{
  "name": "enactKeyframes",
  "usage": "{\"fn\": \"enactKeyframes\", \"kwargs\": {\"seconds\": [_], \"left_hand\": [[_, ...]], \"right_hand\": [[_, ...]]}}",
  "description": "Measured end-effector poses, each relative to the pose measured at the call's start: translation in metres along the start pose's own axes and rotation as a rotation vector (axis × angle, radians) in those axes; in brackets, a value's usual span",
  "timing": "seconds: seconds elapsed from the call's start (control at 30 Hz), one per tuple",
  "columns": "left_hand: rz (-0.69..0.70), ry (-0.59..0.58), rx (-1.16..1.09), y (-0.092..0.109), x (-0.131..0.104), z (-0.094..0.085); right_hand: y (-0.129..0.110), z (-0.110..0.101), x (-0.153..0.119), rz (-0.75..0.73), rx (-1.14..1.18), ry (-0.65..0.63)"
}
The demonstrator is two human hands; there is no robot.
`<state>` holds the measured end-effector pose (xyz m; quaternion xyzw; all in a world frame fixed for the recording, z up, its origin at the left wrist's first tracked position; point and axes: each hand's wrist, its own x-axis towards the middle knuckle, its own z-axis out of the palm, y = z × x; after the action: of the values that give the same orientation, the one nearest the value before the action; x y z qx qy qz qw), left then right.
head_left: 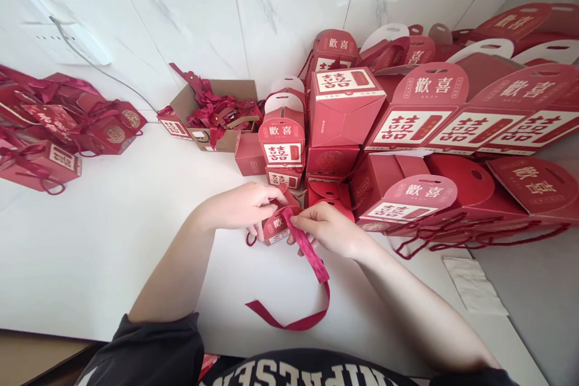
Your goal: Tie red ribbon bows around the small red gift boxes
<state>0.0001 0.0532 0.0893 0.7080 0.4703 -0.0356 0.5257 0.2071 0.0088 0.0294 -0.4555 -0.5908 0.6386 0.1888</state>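
A small red gift box (274,226) with a rounded flap stands on the white table between my hands. My left hand (246,204) is closed around its top and left side, with some fingertips hidden behind the flap. Pinched in the fingers of my right hand (324,228) is a dark red ribbon (312,253), which meets the box at its top flap. The ribbon's loose tail curls toward me on the table. A short twisted cord (251,239) pokes out at the box's lower left.
Stacked red gift boxes (420,114) fill the right side and back. An open cardboard box (217,87) of ribbons stands at the wall. Ribbon-tied boxes (111,132) sit at left; a white tissue (474,286) lies at right. A cable (104,75) hangs from the wall socket.
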Motion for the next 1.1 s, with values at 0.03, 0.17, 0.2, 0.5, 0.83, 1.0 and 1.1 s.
{"fn": "enactKeyframes", "kwargs": {"seconds": [0.03, 0.17, 0.2, 0.5, 0.83, 1.0, 1.1], "left_hand": [[-0.004, -0.007, 0.0, 0.0, 0.0, 0.0], [-0.02, -0.023, -0.002, 0.001, -0.002, -0.001], [-0.024, -0.02, -0.004, 0.001, -0.002, -0.001], [0.004, -0.002, -0.013, 0.002, -0.003, 0.0], [0.136, 0.327, 0.259, 0.005, -0.021, -0.007], [0.388, 0.541, 0.409, 0.012, -0.038, -0.007], [0.429, 0.523, 0.45, 0.009, -0.037, -0.007]], "right_hand": [[-0.001, 0.0, -0.001, 0.006, -0.006, 0.002], [-0.004, 0.0, -0.005, 0.012, -0.078, -0.035], [-0.005, 0.0, -0.006, 0.005, -0.097, -0.043], [-0.005, 0.002, 0.001, -0.078, -0.145, -0.038], [-0.016, 0.008, -0.012, -0.35, -0.694, 0.422], [-0.017, 0.004, -0.009, -0.697, -0.426, 0.303], [-0.014, 0.002, -0.003, -0.64, -0.17, 0.203]]}}
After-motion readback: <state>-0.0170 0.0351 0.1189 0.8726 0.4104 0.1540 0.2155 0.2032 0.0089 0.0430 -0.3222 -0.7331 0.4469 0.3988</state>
